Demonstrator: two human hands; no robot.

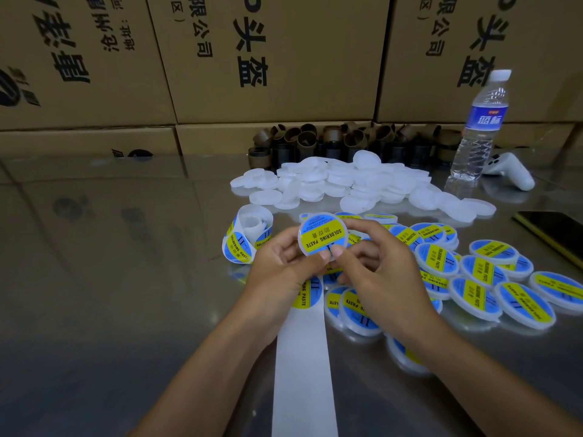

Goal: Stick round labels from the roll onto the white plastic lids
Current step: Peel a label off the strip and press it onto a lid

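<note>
Both hands hold one white plastic lid (pixel 322 234) above the table, its blue and yellow round label facing me. My left hand (pixel 284 266) grips its left lower edge, thumb on the label. My right hand (pixel 378 263) pinches its right side, thumb tip next to the left thumb. The label roll (pixel 244 236) lies just left of the hands, and its bare white backing strip (pixel 304 367) runs toward me between my forearms. A heap of unlabelled white lids (pixel 347 181) lies behind. Several labelled lids (pixel 473 272) are spread at the right.
Cardboard boxes (pixel 268 58) wall off the back. A row of brown and black roll cores (pixel 331 141) stands behind the lid heap. A water bottle (pixel 482 127), a white controller (pixel 511 171) and a dark phone (pixel 555 234) sit at the right. The table (pixel 110 247) is shiny metal.
</note>
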